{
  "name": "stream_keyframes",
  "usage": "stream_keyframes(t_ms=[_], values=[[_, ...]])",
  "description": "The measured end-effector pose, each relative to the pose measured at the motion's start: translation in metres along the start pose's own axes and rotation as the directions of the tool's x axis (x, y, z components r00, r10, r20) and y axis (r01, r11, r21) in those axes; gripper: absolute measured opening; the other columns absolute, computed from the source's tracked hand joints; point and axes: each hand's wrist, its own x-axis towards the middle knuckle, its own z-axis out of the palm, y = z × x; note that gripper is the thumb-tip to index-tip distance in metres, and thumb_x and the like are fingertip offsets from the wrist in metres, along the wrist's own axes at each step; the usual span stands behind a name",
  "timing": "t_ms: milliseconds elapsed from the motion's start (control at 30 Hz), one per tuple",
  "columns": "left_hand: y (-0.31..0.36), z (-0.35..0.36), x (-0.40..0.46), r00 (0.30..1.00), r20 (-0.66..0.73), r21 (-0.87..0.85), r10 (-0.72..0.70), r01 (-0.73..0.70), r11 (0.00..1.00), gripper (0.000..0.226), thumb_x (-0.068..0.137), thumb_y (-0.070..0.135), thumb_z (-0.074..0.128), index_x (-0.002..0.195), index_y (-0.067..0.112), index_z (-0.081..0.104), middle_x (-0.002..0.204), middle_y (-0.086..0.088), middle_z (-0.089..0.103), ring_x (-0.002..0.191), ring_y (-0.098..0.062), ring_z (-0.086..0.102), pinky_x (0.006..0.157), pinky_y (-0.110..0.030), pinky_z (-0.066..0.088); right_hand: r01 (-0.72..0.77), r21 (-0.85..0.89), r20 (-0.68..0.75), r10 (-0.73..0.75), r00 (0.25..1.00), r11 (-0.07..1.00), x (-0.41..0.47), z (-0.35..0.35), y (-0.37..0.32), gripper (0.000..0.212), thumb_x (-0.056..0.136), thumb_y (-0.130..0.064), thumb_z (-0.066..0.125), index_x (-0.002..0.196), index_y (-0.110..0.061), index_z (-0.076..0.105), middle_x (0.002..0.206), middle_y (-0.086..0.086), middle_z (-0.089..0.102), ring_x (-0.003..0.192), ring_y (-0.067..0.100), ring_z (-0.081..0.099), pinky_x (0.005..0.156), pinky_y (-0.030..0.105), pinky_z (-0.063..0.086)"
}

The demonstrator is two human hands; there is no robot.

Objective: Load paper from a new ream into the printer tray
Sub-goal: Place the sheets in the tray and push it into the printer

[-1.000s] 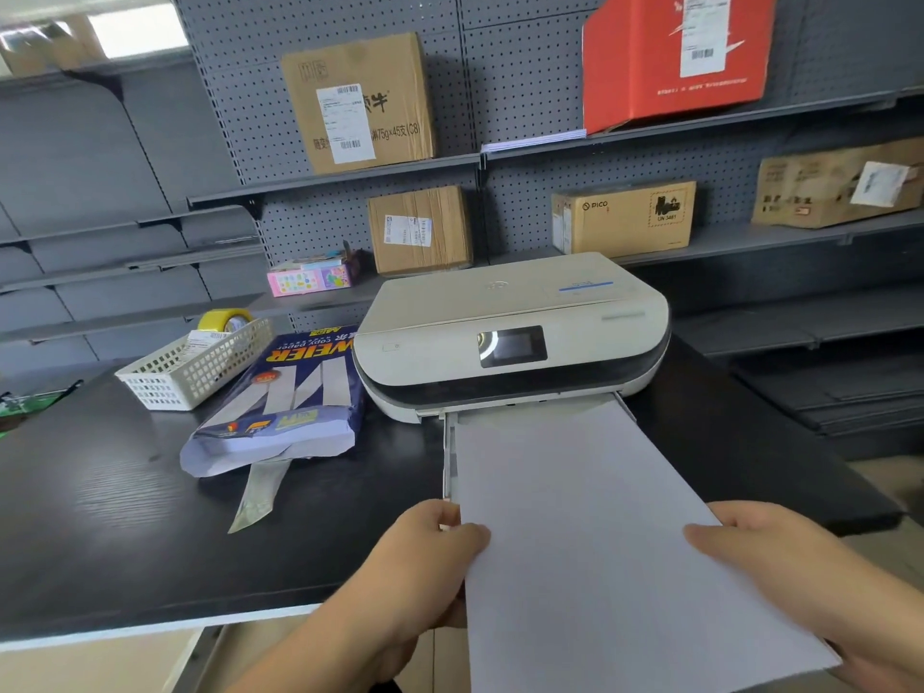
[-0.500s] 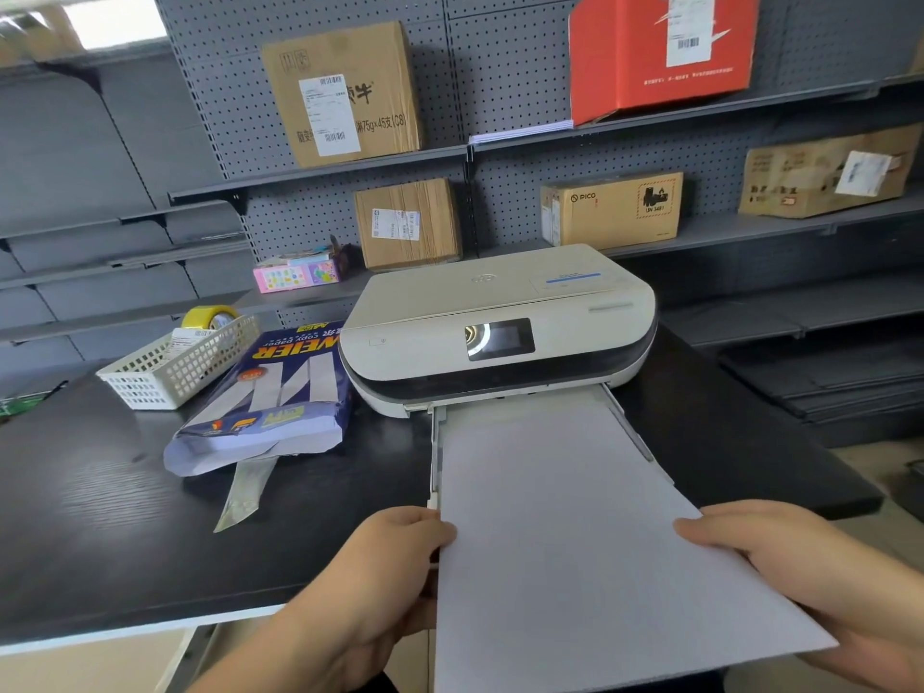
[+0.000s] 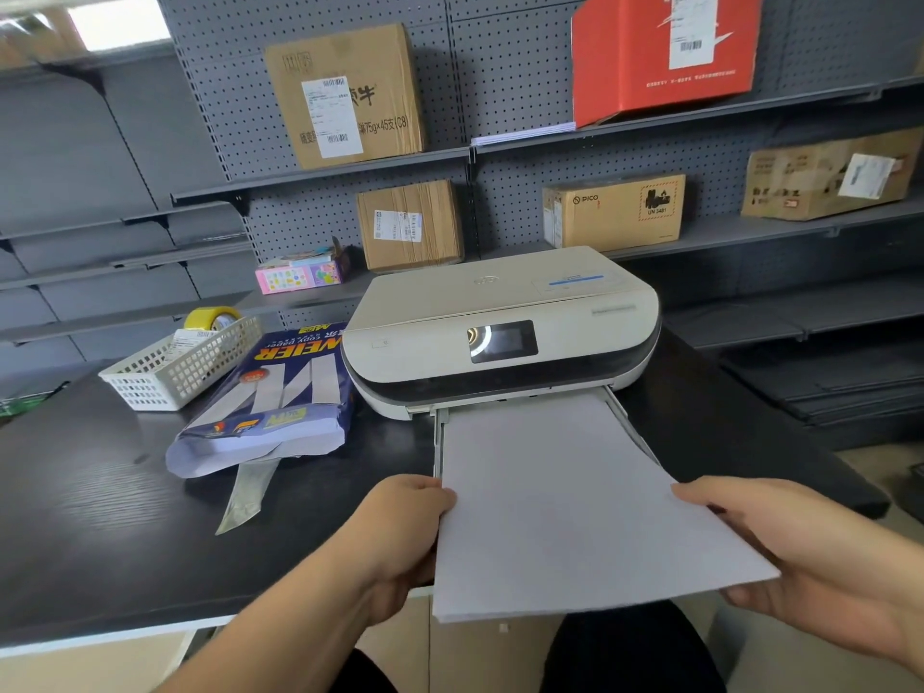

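Note:
A white printer [image 3: 500,312] stands on the black table [image 3: 100,517], its tray [image 3: 438,442] pulled out toward me. A stack of white paper [image 3: 565,502] lies with its far end in the tray and its near end past the table's edge. My left hand [image 3: 400,532] grips the stack's left edge, and my right hand [image 3: 800,557] holds its right near corner. The opened blue ream wrapper [image 3: 280,392], paper still inside, lies left of the printer.
A white plastic basket [image 3: 175,367] with a yellow tape roll [image 3: 210,317] sits at the table's back left. A torn wrapper strip [image 3: 245,497] lies in front of the ream. Grey shelves behind hold cardboard boxes [image 3: 345,97] and a red box [image 3: 660,47].
The paper stack has slid a little farther into the tray with both hands following it. The view has shifted slightly.

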Motion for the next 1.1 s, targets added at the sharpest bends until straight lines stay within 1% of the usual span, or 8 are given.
stream_keyframes(t_ms=[200,333,467,667,733,833,1000,1100], values=[[0.006,0.0,0.016,0.999,-0.042,0.028,0.028,-0.027,0.999,0.029,0.096,0.009,0.045,0.103,-0.008,0.068,0.098,-0.027,0.074,0.075,-0.03,0.065,0.067,-0.035,0.049,-0.037,-0.021,0.021,0.038,0.999,0.999,-0.003,-0.001,-0.001,0.023,0.096,-0.008,0.057,0.102,0.007,0.072,0.067,0.016,0.065,0.047,0.022,0.056,0.031,0.023,0.036],[0.011,0.0,0.014,0.997,-0.049,0.007,0.066,-0.066,0.998,0.025,0.083,0.012,0.048,0.09,-0.003,0.067,0.083,-0.019,0.06,0.073,-0.027,0.051,0.069,-0.041,0.037,-0.008,0.021,-0.033,0.009,0.999,1.0,0.008,-0.001,-0.001,0.02,0.095,0.0,0.056,0.1,0.012,0.072,0.069,0.016,0.061,0.044,0.018,0.055,0.031,0.02,0.041],[0.013,-0.005,0.015,0.992,-0.053,-0.001,0.11,-0.111,0.994,0.012,0.086,0.012,0.057,0.084,0.009,0.069,0.088,-0.019,0.07,0.077,-0.028,0.061,0.075,-0.041,0.047,0.007,0.067,-0.064,-0.003,0.998,0.998,0.021,0.004,-0.003,0.017,0.096,0.0,0.057,0.103,0.01,0.069,0.067,0.015,0.061,0.043,0.016,0.057,0.034,0.019,0.047],[0.013,-0.015,0.013,0.981,0.034,0.179,0.19,-0.193,0.965,0.042,0.085,0.029,0.067,0.126,0.029,0.061,0.126,0.003,0.065,0.103,-0.022,0.069,0.09,-0.043,0.06,0.019,0.095,-0.099,-0.009,0.995,0.995,0.037,0.012,-0.01,0.012,0.096,0.002,0.059,0.102,0.009,0.065,0.065,0.014,0.062,0.043,0.016,0.061,0.034,0.021,0.05],[0.015,-0.016,0.008,0.954,0.033,0.404,0.297,-0.285,0.869,0.034,0.086,0.041,0.065,0.119,0.034,0.064,0.121,0.011,0.064,0.096,-0.014,0.069,0.087,-0.037,0.059,0.024,0.092,-0.117,-0.013,0.993,0.995,0.041,0.015,-0.013,0.01,0.096,0.002,0.058,0.102,0.008,0.063,0.069,0.016,0.062,0.042,0.015,0.061,0.034,0.021,0.051],[0.008,-0.013,0.008,0.871,0.05,0.73,0.488,-0.365,0.577,0.036,0.084,0.064,0.056,0.109,0.04,0.066,0.124,0.019,0.056,0.1,-0.008,0.06,0.093,-0.03,0.049,0.032,0.067,-0.127,-0.023,0.992,0.997,0.048,0.017,-0.013,0.014,0.097,0.001,0.058,0.109,0.008,0.061,0.086,0.019,0.06,0.042,0.015,0.063,0.035,0.021,0.051],[0.007,0.0,-0.001,0.698,0.356,0.665,0.622,-0.657,0.356,0.032,0.083,0.061,0.065,0.109,0.042,0.065,0.114,0.025,0.059,0.103,0.0,0.053,0.087,-0.011,0.041,0.031,0.068,-0.146,-0.021,0.989,0.997,0.058,0.018,-0.014,0.02,0.096,0.0,0.059,0.115,0.006,0.059,0.098,0.021,0.059,0.043,0.015,0.065,0.037,0.021,0.051],[0.004,0.008,0.003,0.614,0.428,0.699,0.663,-0.69,0.188,0.024,0.088,0.052,0.064,0.109,0.039,0.066,0.106,0.021,0.062,0.096,-0.002,0.054,0.084,-0.016,0.045,0.028,0.077,-0.156,-0.015,0.988,0.997,0.063,0.017,-0.013,0.022,0.096,-0.001,0.059,0.118,0.004,0.058,0.103,0.022,0.059,0.043,0.015,0.066,0.038,0.021,0.051]])
